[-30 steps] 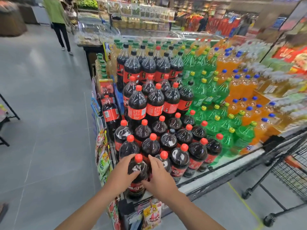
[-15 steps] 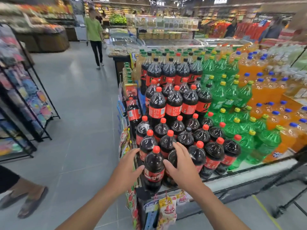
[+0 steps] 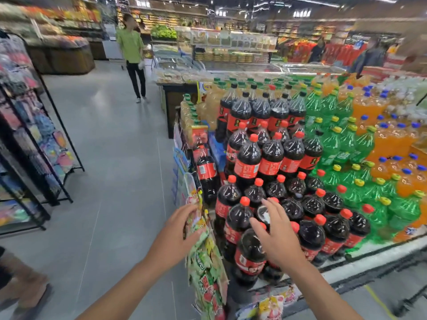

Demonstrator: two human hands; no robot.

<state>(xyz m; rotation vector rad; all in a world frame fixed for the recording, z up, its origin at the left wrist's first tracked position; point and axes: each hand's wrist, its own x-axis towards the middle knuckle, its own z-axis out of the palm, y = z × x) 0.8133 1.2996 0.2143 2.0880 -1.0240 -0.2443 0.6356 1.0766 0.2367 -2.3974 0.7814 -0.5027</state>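
Observation:
A stepped display holds several dark cola bottles with red caps and red labels. The front cola bottle (image 3: 248,255) stands upright at the display's near left corner. My right hand (image 3: 278,237) hovers over its upper part with fingers spread and straight, and it hides most of the cap. I cannot tell whether the hand touches the bottle. My left hand (image 3: 175,234) is off the bottle, to its left, fingers relaxed beside the hanging snack packets (image 3: 206,257). Neither hand holds anything.
Green soda bottles (image 3: 339,144) and orange soda bottles (image 3: 390,144) fill the display to the right. A black wire rack (image 3: 34,144) of goods stands across the aisle at left. A person in a green shirt (image 3: 130,45) stands up the aisle. A sandalled foot (image 3: 27,287) is at bottom left.
Both hands have let go of the front cola bottle, which stays in place. My left hand moved left to the snack packets and my right hand opened out. The view swung left.

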